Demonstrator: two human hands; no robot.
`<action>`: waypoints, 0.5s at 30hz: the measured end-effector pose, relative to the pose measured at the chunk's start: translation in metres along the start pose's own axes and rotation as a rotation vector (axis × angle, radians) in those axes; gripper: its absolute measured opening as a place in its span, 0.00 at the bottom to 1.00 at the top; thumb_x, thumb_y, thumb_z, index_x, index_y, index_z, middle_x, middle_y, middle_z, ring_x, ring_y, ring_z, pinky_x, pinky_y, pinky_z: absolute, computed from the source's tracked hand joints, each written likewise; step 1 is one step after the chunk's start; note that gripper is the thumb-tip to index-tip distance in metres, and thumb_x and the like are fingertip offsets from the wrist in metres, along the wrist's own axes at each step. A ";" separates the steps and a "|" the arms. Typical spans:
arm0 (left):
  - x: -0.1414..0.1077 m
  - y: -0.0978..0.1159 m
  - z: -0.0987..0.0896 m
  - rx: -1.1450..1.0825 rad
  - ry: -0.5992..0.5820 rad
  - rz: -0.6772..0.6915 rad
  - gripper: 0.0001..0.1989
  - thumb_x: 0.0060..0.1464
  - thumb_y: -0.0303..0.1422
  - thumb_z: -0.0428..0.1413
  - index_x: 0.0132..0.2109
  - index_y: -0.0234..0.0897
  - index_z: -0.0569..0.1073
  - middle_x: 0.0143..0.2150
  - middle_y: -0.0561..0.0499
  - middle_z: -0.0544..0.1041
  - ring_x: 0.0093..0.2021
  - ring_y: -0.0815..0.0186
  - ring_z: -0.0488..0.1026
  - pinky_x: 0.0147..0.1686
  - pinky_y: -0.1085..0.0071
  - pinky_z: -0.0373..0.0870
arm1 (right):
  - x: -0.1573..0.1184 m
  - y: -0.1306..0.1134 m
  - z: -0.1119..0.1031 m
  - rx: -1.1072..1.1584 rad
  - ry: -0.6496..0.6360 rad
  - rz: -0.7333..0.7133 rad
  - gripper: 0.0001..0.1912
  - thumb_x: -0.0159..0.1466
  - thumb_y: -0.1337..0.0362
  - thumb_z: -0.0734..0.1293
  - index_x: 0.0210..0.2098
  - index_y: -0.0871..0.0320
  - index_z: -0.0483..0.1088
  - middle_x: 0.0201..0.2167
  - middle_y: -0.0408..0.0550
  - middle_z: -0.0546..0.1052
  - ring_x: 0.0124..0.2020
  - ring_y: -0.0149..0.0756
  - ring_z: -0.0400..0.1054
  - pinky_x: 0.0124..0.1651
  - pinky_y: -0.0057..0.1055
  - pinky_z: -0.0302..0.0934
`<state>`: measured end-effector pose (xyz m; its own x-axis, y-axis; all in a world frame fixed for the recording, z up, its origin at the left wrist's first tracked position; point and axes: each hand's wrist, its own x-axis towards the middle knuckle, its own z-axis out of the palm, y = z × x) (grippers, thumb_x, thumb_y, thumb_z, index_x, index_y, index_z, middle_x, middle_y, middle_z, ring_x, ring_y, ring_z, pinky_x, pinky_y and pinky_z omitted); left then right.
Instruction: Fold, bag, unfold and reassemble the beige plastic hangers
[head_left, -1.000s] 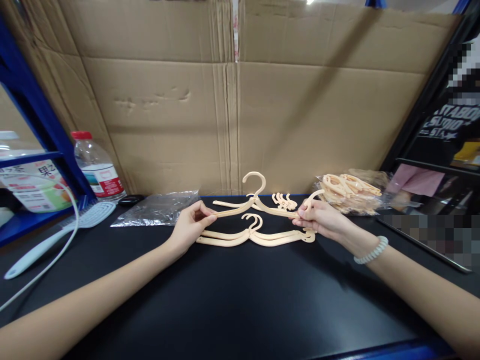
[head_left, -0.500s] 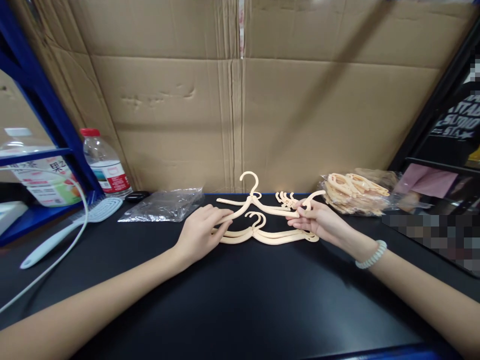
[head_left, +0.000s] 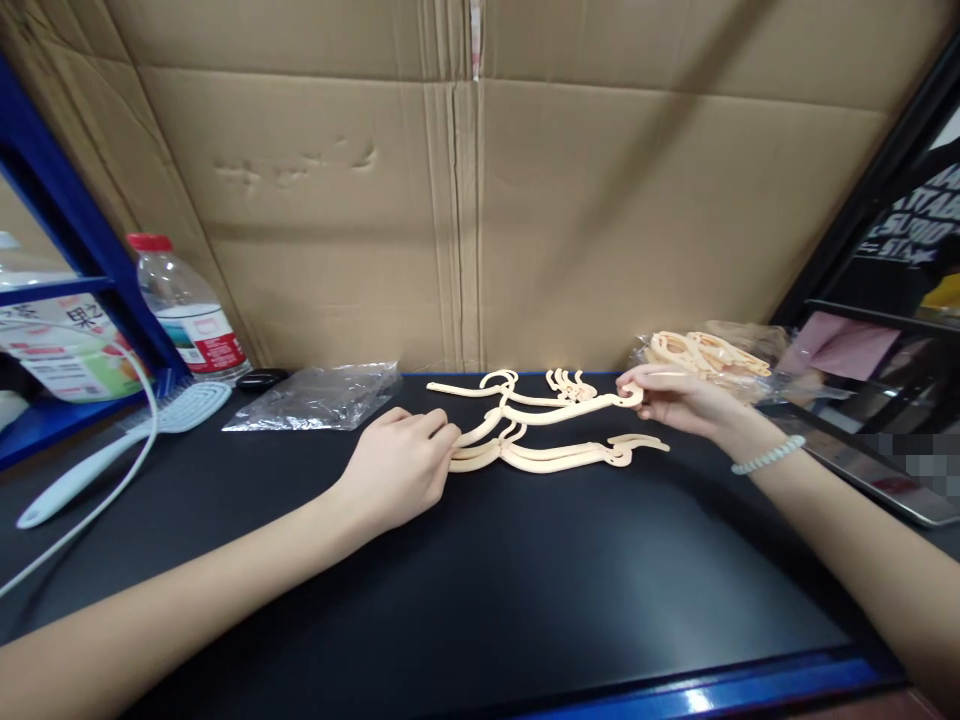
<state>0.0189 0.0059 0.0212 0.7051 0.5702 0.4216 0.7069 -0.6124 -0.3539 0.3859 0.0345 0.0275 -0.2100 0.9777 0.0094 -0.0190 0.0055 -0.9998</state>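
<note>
My left hand (head_left: pixel 405 455) is closed around the left arm of a cream clothes hanger (head_left: pixel 562 409). At the hanger's right end, my right hand (head_left: pixel 675 405) has its fingertips closed on the rounded tip, partly covering it. The held hanger lies low and leans back, just above the table. Directly in front of it, more cream hangers (head_left: pixel 555 460) lie stacked, their left ends hidden by my left hand. Behind it, another cream hanger (head_left: pixel 454 390) lies on the table, near a cluster of small cream hooks (head_left: pixel 570 384).
A plastic bag of cream hangers (head_left: pixel 705 355) stands at the back right. On the left are a clear plastic wrapper (head_left: pixel 315 397), a hairbrush (head_left: pixel 135 450), a white cable (head_left: pixel 112 530) and a red-capped bottle (head_left: pixel 191 320). A cardboard wall (head_left: pixel 315 250) closes off the back.
The hanger's top hook has tipped from upright to low. My right hand has moved to the right, out to the hanger's end. My left hand keeps its hold; the camera view has shifted slightly.
</note>
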 end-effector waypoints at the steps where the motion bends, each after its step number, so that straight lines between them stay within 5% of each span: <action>1: 0.000 0.001 -0.003 0.023 -0.013 0.007 0.10 0.55 0.25 0.47 0.32 0.36 0.73 0.30 0.48 0.73 0.29 0.62 0.71 0.32 0.65 0.62 | -0.002 -0.002 -0.005 -0.070 -0.009 0.000 0.09 0.53 0.60 0.73 0.33 0.57 0.77 0.29 0.44 0.76 0.29 0.29 0.68 0.28 0.23 0.64; 8: -0.005 0.007 -0.022 0.055 -0.136 0.048 0.07 0.48 0.22 0.51 0.27 0.37 0.69 0.26 0.47 0.72 0.28 0.60 0.70 0.28 0.65 0.58 | -0.010 -0.018 -0.008 -0.741 -0.324 0.000 0.15 0.53 0.56 0.72 0.35 0.60 0.77 0.29 0.48 0.78 0.30 0.33 0.70 0.33 0.29 0.64; 15: -0.006 0.013 -0.020 0.020 -0.246 0.079 0.11 0.42 0.16 0.51 0.30 0.37 0.69 0.28 0.48 0.75 0.28 0.58 0.72 0.26 0.64 0.59 | -0.006 -0.012 0.000 -0.939 -0.455 0.036 0.15 0.54 0.52 0.71 0.31 0.59 0.75 0.27 0.46 0.78 0.26 0.31 0.67 0.29 0.27 0.58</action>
<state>0.0227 -0.0159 0.0312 0.7490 0.6385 0.1769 0.6481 -0.6508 -0.3954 0.3878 0.0282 0.0392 -0.5471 0.8103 -0.2099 0.7214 0.3293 -0.6093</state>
